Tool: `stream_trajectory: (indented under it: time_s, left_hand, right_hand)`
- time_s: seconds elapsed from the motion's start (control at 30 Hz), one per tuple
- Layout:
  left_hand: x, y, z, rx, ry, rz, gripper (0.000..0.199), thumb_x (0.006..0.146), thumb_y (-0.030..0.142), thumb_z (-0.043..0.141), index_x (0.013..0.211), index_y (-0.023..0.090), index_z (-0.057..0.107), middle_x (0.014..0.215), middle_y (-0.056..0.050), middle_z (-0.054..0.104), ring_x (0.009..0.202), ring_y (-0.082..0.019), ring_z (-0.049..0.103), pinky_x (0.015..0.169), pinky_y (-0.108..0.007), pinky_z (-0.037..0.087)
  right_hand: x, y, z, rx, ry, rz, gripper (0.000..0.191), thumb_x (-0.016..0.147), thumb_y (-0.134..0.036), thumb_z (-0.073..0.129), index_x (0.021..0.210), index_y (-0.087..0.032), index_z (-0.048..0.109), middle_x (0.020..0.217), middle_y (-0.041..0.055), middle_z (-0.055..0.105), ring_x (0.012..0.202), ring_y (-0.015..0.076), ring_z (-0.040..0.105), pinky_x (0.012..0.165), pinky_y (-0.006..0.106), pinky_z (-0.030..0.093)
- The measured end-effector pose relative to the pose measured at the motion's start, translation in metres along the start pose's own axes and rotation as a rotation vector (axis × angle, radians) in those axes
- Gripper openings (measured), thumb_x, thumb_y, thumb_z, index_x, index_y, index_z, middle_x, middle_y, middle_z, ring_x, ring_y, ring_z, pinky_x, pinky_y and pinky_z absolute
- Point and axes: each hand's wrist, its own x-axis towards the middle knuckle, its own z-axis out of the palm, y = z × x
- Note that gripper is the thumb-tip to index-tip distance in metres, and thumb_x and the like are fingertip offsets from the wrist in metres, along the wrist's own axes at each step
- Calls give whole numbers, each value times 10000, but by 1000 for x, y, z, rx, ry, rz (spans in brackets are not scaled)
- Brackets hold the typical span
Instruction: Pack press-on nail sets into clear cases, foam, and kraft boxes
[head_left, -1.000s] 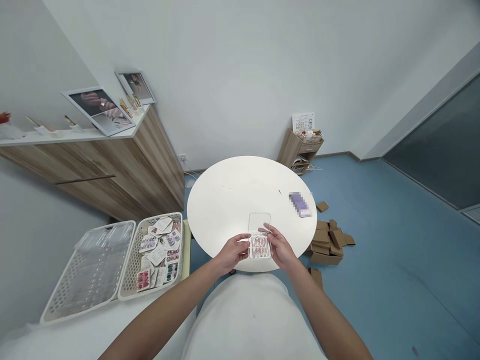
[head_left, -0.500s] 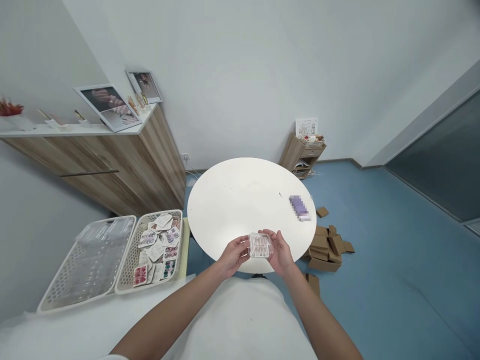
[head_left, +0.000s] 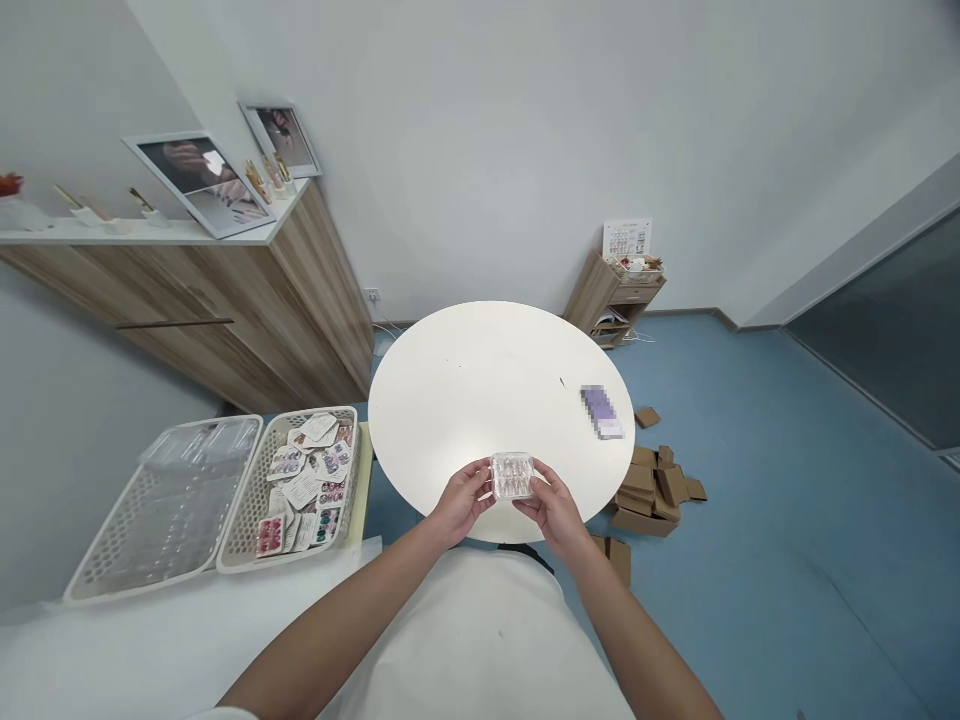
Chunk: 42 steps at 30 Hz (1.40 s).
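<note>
Perforated white basket (head_left: 246, 522) of nail cards (head_left: 301, 488) sits left of the round surface (head_left: 465, 400); above its near edge, left hand (head_left: 461, 503) and right hand (head_left: 553, 505) grasp a clear press-on nail case (head_left: 513, 476) — fingertip grip, so slackening either side could drop it.

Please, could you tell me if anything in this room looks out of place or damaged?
Yes: brown cardboard lies in a loose, untidy heap on the floor beside the round table, with a small piece lying apart. The clear case between the hands shows no obvious damage.
</note>
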Motion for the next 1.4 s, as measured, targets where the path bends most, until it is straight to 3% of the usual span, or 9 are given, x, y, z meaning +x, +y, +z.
stream_trajectory:
  time_s: [0.17,0.33,0.57,0.8,0.97,1.13,1.33,1.4]
  left_hand:
    - [5,-5,13,255,-17,19,430,738,429,554,1116,230,501,1030,-68,589,901,-158,556,747,-287,430]
    - [16,-23,27,535,-10,61,483,717,438,570,1124,187,495,872,-63,629,779,-162,593,744,-306,420]
    - [37,-40,45,610,63,141,453,724,424,561,1095,168,514,731,-22,610,649,-126,559,707,-286,427]
    - [46,-53,60,665,181,86,442,733,424,547,1084,158,506,647,8,563,554,-92,470,591,-237,396]
    - [50,-70,63,698,249,103,416,739,428,535,1054,158,516,651,15,541,583,-96,475,575,-221,367]
    - [50,-76,67,778,336,107,467,777,424,479,1172,182,426,691,17,533,566,-92,458,574,-230,375]
    - [50,-64,77,836,399,153,489,772,397,489,1224,227,412,1083,-73,523,758,-129,527,693,-274,426]
    - [49,-62,76,840,428,173,538,751,372,525,1251,229,384,1132,-84,499,806,-139,529,733,-292,431]
  right_hand:
    - [13,-8,-17,-61,-7,-8,509,665,-349,640,1132,-261,461,976,38,628,894,180,597,842,373,447]
    - [25,-17,-41,-134,-15,1,530,650,-372,649,1131,-270,453,1021,45,607,941,183,574,849,366,439]
    - [48,-31,-80,-335,-62,32,507,672,-415,602,1141,-260,488,1103,63,536,918,190,567,801,363,455]
    - [72,-29,-108,-388,-141,66,506,670,-381,600,1142,-235,489,1003,57,550,799,167,577,746,346,451]
    - [79,-27,-119,-408,-170,74,463,661,-353,600,1095,-220,508,870,25,554,725,151,575,702,328,448]
    - [83,-22,-122,-418,-137,94,523,663,-362,593,1149,-232,449,897,27,540,723,150,575,696,331,448]
    - [90,-18,-115,-413,-96,83,569,670,-386,585,1184,-249,382,1037,63,522,772,164,587,732,354,451]
    - [93,-19,-110,-430,-115,81,543,676,-396,578,1166,-248,395,1079,72,517,785,168,587,751,360,449]
